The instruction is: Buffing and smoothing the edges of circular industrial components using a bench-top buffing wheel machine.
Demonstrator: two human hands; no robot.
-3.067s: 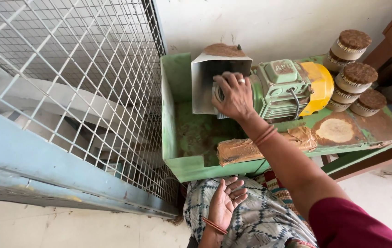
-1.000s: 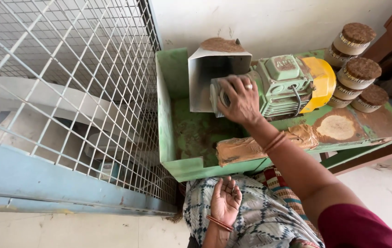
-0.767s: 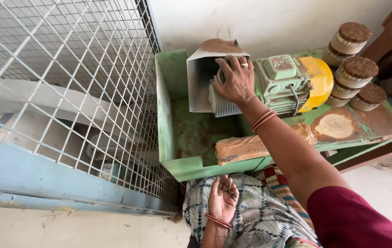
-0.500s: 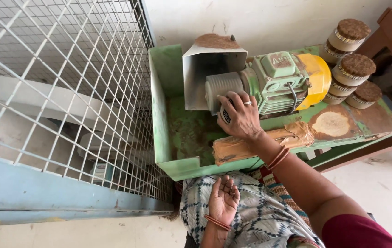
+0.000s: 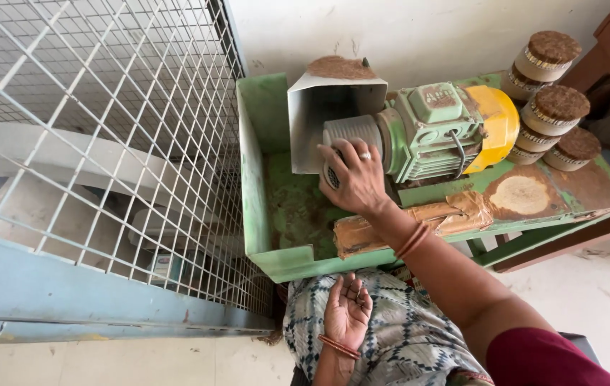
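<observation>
Fingers (image 5: pixel 344 161) of the right hand (image 5: pixel 356 182) curled loosely over the lower front of the ribbed drum (image 5: pixel 351 132), thumb side down, not pinching; drum at the mouth of the metal hood (image 5: pixel 333 96), against the green motor (image 5: pixel 437 129), over the back of the green tray (image 5: pixel 255 179); better kept to the drum's outer rim, fingertips clear of the gap under the hood, wrist off the brown block (image 5: pixel 412 221) on the tray's near edge; left hand (image 5: pixel 348 311) palm up, fingers slack, empty on the lap.
</observation>
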